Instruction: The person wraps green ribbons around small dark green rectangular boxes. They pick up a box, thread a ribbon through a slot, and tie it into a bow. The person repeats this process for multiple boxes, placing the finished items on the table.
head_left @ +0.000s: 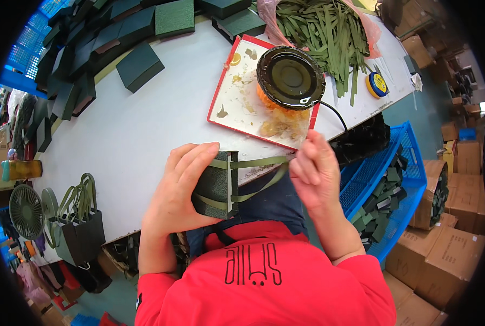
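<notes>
My left hand (176, 187) grips a small dark green box (219, 186) at the near edge of the white table (128, 130). A light green ribbon (256, 162) runs around the box, and its two ends stretch to the right. My right hand (314, 171) pinches those ribbon ends just right of the box. Both hands hover over my lap, above my red shirt.
A red-rimmed white tray (237, 103) smeared with glue holds a round black glue pot (290, 77). Cut green ribbons (324, 32) lie behind it. Several dark green boxes (117, 38) pile at far left. A blue crate (400, 179) sits right; cartons (443, 250) stand beyond.
</notes>
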The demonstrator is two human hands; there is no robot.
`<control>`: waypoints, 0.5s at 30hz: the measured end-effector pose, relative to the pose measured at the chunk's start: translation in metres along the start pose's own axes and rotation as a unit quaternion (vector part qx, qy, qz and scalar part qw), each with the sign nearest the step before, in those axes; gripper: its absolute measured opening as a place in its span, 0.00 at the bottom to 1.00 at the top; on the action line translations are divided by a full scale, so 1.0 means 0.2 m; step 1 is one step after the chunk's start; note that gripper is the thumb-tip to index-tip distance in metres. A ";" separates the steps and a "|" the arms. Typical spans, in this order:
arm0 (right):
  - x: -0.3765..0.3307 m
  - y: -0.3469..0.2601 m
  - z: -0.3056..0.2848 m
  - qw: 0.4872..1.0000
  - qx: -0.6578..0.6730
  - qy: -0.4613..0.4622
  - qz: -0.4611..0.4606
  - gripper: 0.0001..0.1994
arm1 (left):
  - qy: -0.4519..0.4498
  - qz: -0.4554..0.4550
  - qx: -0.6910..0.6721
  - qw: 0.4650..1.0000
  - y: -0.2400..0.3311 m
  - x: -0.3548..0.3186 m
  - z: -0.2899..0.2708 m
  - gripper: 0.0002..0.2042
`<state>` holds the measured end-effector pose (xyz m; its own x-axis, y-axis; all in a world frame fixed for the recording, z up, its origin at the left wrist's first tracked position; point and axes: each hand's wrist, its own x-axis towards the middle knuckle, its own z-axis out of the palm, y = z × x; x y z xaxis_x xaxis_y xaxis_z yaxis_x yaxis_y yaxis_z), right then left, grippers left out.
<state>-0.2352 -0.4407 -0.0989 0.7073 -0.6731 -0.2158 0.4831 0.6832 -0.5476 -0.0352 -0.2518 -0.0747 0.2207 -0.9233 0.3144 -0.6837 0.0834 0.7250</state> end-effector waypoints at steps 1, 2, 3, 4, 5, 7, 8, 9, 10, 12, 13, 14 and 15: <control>-0.01 -0.04 0.02 1.000 0.010 -0.022 -0.017 0.12 | 0.002 -0.002 -0.002 1.000 0.00 -0.01 -0.01 0.51; -0.02 -0.09 0.03 0.998 0.015 -0.054 -0.030 0.11 | 0.003 -0.004 0.001 1.000 0.00 -0.01 -0.01 0.50; -0.04 -0.13 0.04 0.995 0.024 -0.079 -0.056 0.10 | 0.003 -0.003 0.002 1.000 0.00 -0.02 -0.02 0.50; -0.06 -0.17 0.07 0.993 0.033 -0.072 -0.090 0.09 | 0.003 -0.003 0.003 1.000 0.00 -0.02 -0.02 0.50; -0.07 -0.20 0.07 0.981 0.034 -0.136 -0.132 0.10 | 0.000 -0.002 0.007 1.000 0.00 -0.02 -0.03 0.49; -0.09 -0.28 0.07 0.950 -0.004 -0.252 -0.186 0.21 | -0.006 -0.001 0.013 1.000 0.01 -0.01 -0.03 0.48; -0.09 -0.33 0.09 0.932 -0.048 -0.318 -0.168 0.24 | -0.007 0.005 0.020 1.000 0.02 0.00 -0.03 0.47; -0.08 -0.36 0.10 0.907 -0.092 -0.382 -0.149 0.27 | -0.007 0.010 0.027 1.000 0.02 0.00 -0.03 0.47; -0.09 -0.31 0.10 0.913 -0.074 -0.369 -0.156 0.23 | -0.008 0.016 0.034 0.999 0.02 0.00 -0.03 0.46; -0.17 -0.25 0.16 0.915 -0.339 -0.185 -0.117 0.17 | -0.013 0.039 0.060 0.997 0.02 0.00 -0.02 0.48; -0.19 -0.22 0.19 0.880 -0.459 -0.086 -0.092 0.14 | -0.014 0.051 0.074 0.996 0.02 0.00 -0.02 0.49; -0.19 -0.18 0.19 0.860 -0.474 -0.063 -0.178 0.11 | -0.018 0.048 0.094 0.994 0.02 0.00 -0.02 0.48; -0.18 -0.13 0.17 0.833 -0.485 -0.040 -0.261 0.07 | -0.022 0.045 0.113 0.992 0.03 0.01 -0.03 0.47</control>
<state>-0.2548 -0.4252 -0.0492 0.5822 -0.7592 0.2909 0.1191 -0.2743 -0.9542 -0.0346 -0.2502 -0.0670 0.1244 -0.9320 0.3404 -0.8393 0.0841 0.5371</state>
